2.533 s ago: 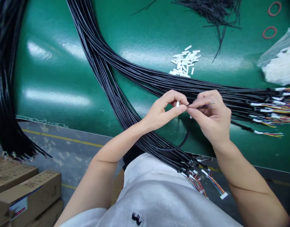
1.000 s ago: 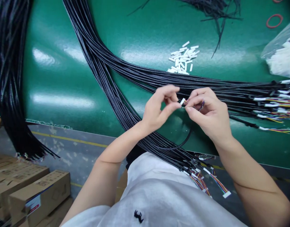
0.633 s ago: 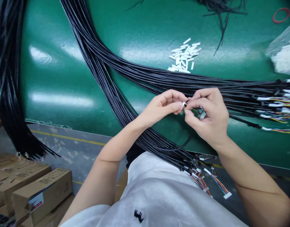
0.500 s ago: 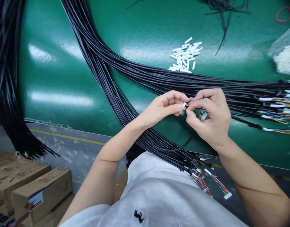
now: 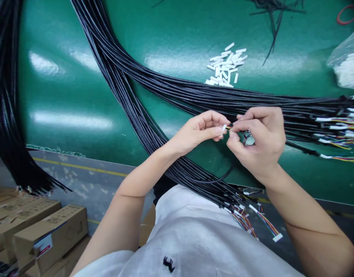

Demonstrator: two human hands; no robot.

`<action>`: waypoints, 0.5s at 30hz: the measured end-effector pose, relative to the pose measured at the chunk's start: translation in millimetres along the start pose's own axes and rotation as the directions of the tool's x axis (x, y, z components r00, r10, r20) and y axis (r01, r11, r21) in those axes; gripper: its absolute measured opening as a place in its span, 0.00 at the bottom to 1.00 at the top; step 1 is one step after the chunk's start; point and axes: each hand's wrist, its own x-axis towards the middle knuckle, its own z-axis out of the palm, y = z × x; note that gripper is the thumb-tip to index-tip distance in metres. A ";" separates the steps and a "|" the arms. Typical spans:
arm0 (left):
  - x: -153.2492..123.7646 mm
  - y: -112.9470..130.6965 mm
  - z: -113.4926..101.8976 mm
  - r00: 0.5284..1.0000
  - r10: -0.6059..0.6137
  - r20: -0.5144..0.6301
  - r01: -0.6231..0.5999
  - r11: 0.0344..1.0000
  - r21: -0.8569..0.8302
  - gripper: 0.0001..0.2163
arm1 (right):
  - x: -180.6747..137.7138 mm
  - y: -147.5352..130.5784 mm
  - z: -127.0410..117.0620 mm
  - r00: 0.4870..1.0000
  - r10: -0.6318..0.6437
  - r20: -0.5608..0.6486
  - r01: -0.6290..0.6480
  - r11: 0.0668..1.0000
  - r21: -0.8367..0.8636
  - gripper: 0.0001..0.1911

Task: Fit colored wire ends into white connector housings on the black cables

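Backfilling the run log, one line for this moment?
left hand: holding white connector | right hand: fingertips at its coloured wires | white pieces: piled on green table beside black cables

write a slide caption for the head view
Left hand pinches a white connector while right hand holds its coloured wires near black cables.

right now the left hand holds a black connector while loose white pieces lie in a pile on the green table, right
The connector in the left hand is white, not black, as the head view shows. The white pieces do lie on the green table.
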 end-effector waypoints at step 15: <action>-3.0 3.0 3.3 0.998 0.045 -0.031 -0.041 0.991 0.125 0.19 | 3.5 -2.1 -1.5 0.997 0.079 0.017 -0.079 0.997 0.013 0.08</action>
